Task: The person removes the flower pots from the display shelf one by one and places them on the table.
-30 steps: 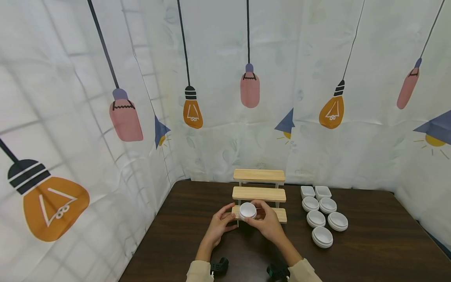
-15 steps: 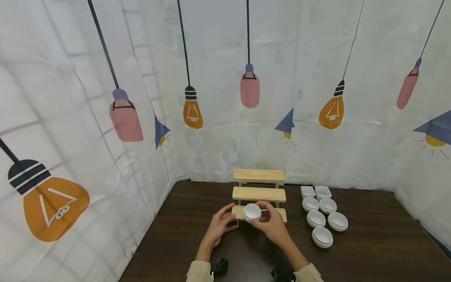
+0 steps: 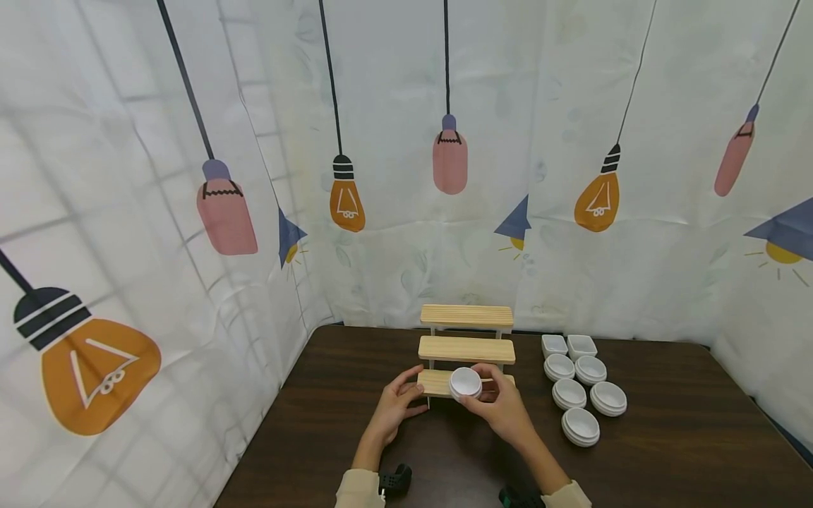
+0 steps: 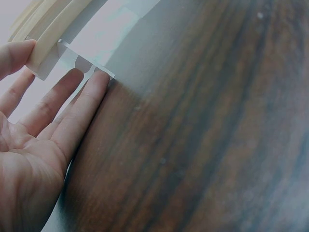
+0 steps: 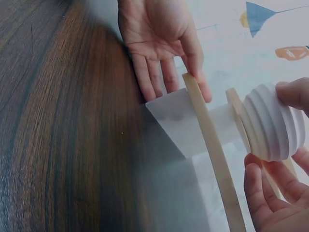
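A three-tier display stand (image 3: 466, 350) has light wooden boards on pale supports. At its left end my left hand (image 3: 390, 413) pinches the lowest board (image 4: 53, 38) between thumb and index finger, while the other fingers extend beside the support (image 5: 171, 116). My right hand (image 3: 508, 416) grips a stack of round white bowls (image 5: 273, 123) by its side, thumb and fingers on opposite sides. In the head view the stack (image 3: 466, 382) appears in front of the lowest board, right of its middle. Whether it touches the board cannot be told.
Several stacks of round white bowls (image 3: 581, 426) stand to the right on the dark wooden table (image 3: 686, 423). Two square white dishes (image 3: 581, 346) sit behind them. A printed curtain (image 3: 381, 282) hangs along the table's back edge.
My right hand has moved to the right along the lowest board, carrying the bowl stack with it. The left hand and the stand have stayed put.
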Available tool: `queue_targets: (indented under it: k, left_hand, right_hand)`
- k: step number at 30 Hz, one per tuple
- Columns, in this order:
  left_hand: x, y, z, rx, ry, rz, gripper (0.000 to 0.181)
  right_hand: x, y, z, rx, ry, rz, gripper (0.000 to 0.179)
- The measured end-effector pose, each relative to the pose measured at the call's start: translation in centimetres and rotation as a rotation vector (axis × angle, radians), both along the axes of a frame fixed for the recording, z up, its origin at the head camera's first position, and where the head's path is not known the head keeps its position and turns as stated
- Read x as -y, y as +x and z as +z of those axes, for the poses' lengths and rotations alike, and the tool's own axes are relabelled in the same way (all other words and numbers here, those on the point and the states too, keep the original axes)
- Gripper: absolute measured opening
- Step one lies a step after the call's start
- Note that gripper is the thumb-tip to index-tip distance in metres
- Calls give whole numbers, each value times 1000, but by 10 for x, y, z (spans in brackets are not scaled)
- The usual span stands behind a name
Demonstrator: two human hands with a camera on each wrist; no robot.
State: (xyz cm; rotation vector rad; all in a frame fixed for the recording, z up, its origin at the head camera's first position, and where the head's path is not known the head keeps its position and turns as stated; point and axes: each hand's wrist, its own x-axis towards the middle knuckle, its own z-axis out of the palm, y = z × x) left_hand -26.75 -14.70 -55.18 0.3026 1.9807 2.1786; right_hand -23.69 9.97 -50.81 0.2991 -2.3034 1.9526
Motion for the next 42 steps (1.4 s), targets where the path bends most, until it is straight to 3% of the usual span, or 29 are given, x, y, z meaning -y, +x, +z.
queue_targets:
  k: [23, 42]
  left_hand:
    - [0, -1, 0, 9, 3, -1, 55]
    - [1, -1, -1, 16, 14, -7, 56]
  right_hand:
    - [-18, 7, 0, 31, -6, -36, 59]
    - [-36, 15, 2, -9, 12, -53, 60]
